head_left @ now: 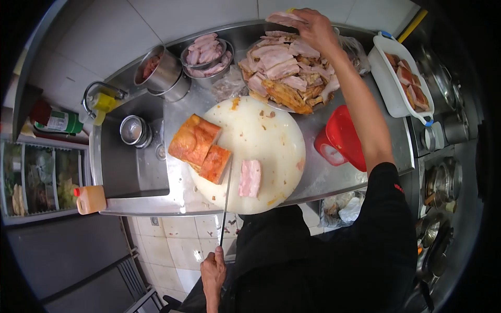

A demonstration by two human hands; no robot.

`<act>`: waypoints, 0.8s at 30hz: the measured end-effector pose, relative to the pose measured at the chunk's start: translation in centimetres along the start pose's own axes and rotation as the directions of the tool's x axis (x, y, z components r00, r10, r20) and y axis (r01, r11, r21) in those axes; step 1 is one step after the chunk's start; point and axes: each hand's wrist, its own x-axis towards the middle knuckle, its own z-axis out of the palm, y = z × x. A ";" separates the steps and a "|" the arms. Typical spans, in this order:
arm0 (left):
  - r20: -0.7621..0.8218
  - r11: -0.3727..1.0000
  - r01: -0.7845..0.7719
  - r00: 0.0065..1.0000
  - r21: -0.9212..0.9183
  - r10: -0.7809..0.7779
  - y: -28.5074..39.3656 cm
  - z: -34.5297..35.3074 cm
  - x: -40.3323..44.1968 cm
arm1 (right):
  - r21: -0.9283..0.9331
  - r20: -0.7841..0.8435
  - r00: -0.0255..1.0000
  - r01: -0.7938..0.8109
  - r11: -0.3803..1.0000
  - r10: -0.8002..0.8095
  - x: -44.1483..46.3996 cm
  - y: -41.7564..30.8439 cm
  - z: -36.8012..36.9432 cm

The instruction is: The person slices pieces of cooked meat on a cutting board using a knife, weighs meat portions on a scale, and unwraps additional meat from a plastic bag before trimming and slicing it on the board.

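My left hand point(213, 274), low in the view, is closed round the handle of a long thin knife point(226, 208). Its blade reaches up over the front edge of the round white cutting board point(279, 141), beside a browned roast pork slab point(193, 136) and a smaller cut block point(215, 164). A pale pork slice point(250, 178) lies flat to the right of the blade. Over the far side of a big platter heaped with sliced meat point(284, 68), my right hand point(317, 32) grips another pork slice point(284, 19).
A red scale point(342, 138) stands right of the board, with a white tub point(389, 96) of meat behind it. Metal bowls point(206, 78) with pale raw meat and a steel pot point(159, 70) line the back left. The sink point(130, 177) is at left, near an orange-filled jug point(90, 200).
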 end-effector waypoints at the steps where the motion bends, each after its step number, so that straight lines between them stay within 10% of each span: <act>1: 0.004 1.000 0.005 1.000 -0.009 -0.005 0.0 0.1 0.1 | 0.002 -0.001 1.000 0.027 1.000 -0.027 0.3 0.1 1.1; 8: 0.004 0.999 -0.017 1.000 0.050 0.017 0.9 -0.4 -0.1 | -0.052 0.290 0.955 0.079 0.995 -0.061 1.0 0.8 6.3; 13: 0.001 0.999 0.003 1.000 0.050 -0.003 1.6 -0.4 -1.1 | -0.376 0.719 0.637 0.017 0.926 0.280 -0.3 -0.6 7.8; 17: 0.004 0.999 -0.031 1.000 0.023 0.030 2.5 -0.8 -1.2 | -0.342 0.715 0.661 0.046 0.939 0.229 0.2 -1.3 7.2; 20: 0.006 1.000 -0.024 1.000 -0.011 0.024 3.2 -1.5 -1.3 | -0.157 0.411 0.908 0.163 0.974 -0.085 -1.9 -2.4 6.5; 22: 0.001 0.998 -0.054 0.999 0.020 0.054 2.5 -1.7 -0.8 | 0.151 0.516 0.801 0.264 0.953 -0.304 -3.1 -6.5 4.2; 24: 0.008 0.998 -0.046 0.999 -0.031 0.047 2.7 -2.3 -0.6 | 0.421 0.759 0.554 -0.019 0.907 -0.341 -8.2 -13.7 0.6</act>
